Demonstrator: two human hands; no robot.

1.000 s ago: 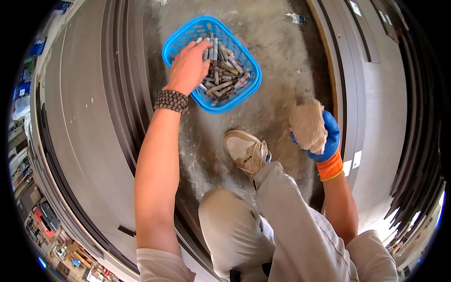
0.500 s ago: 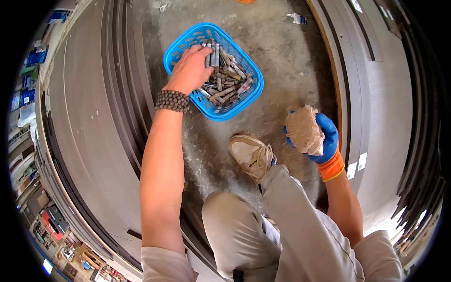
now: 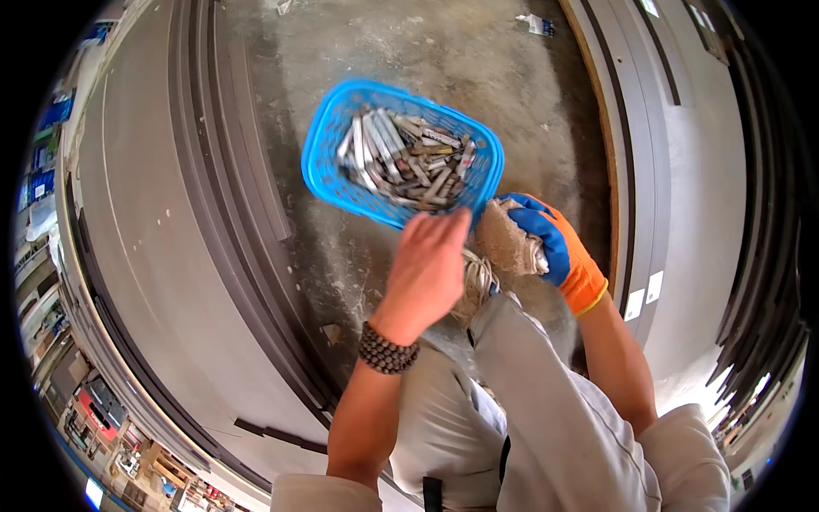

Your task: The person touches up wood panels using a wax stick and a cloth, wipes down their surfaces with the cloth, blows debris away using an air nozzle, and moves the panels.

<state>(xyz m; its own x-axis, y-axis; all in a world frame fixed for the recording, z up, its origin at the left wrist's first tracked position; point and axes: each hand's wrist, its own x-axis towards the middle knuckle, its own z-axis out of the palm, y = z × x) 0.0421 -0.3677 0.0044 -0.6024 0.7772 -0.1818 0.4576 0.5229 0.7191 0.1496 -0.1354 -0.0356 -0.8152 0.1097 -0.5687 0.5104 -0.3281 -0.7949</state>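
A blue plastic basket (image 3: 320,183) with slotted walls sits on the floor ahead of me. Inside lies a jumble of short, worn, stick-like pieces (image 3: 409,154), grey, whitish and brown, some with paper-like wrapping. My left hand (image 3: 425,271), bare with a beaded bracelet, has its fingers closed at the basket's near rim; motion blurs them slightly. My right hand (image 3: 550,243) wears a blue and orange glove and is closed around a beige, fuzzy-faced wad of cloth (image 3: 509,241). That wad is close beside the basket's near right corner; whether they touch I cannot tell.
Stacked grey boards (image 3: 136,213) rise on the left, and more boards (image 3: 691,188) stand on the right. My shoe (image 3: 473,294) is just below the basket. A crumpled wrapper (image 3: 536,25) lies farther off on the concrete floor (image 3: 409,51).
My left hand has left the sticks and come to the basket's near rim. The basket has turned and shifted nearer and to the right. My right hand has moved left, bringing the cloth wad alongside it.
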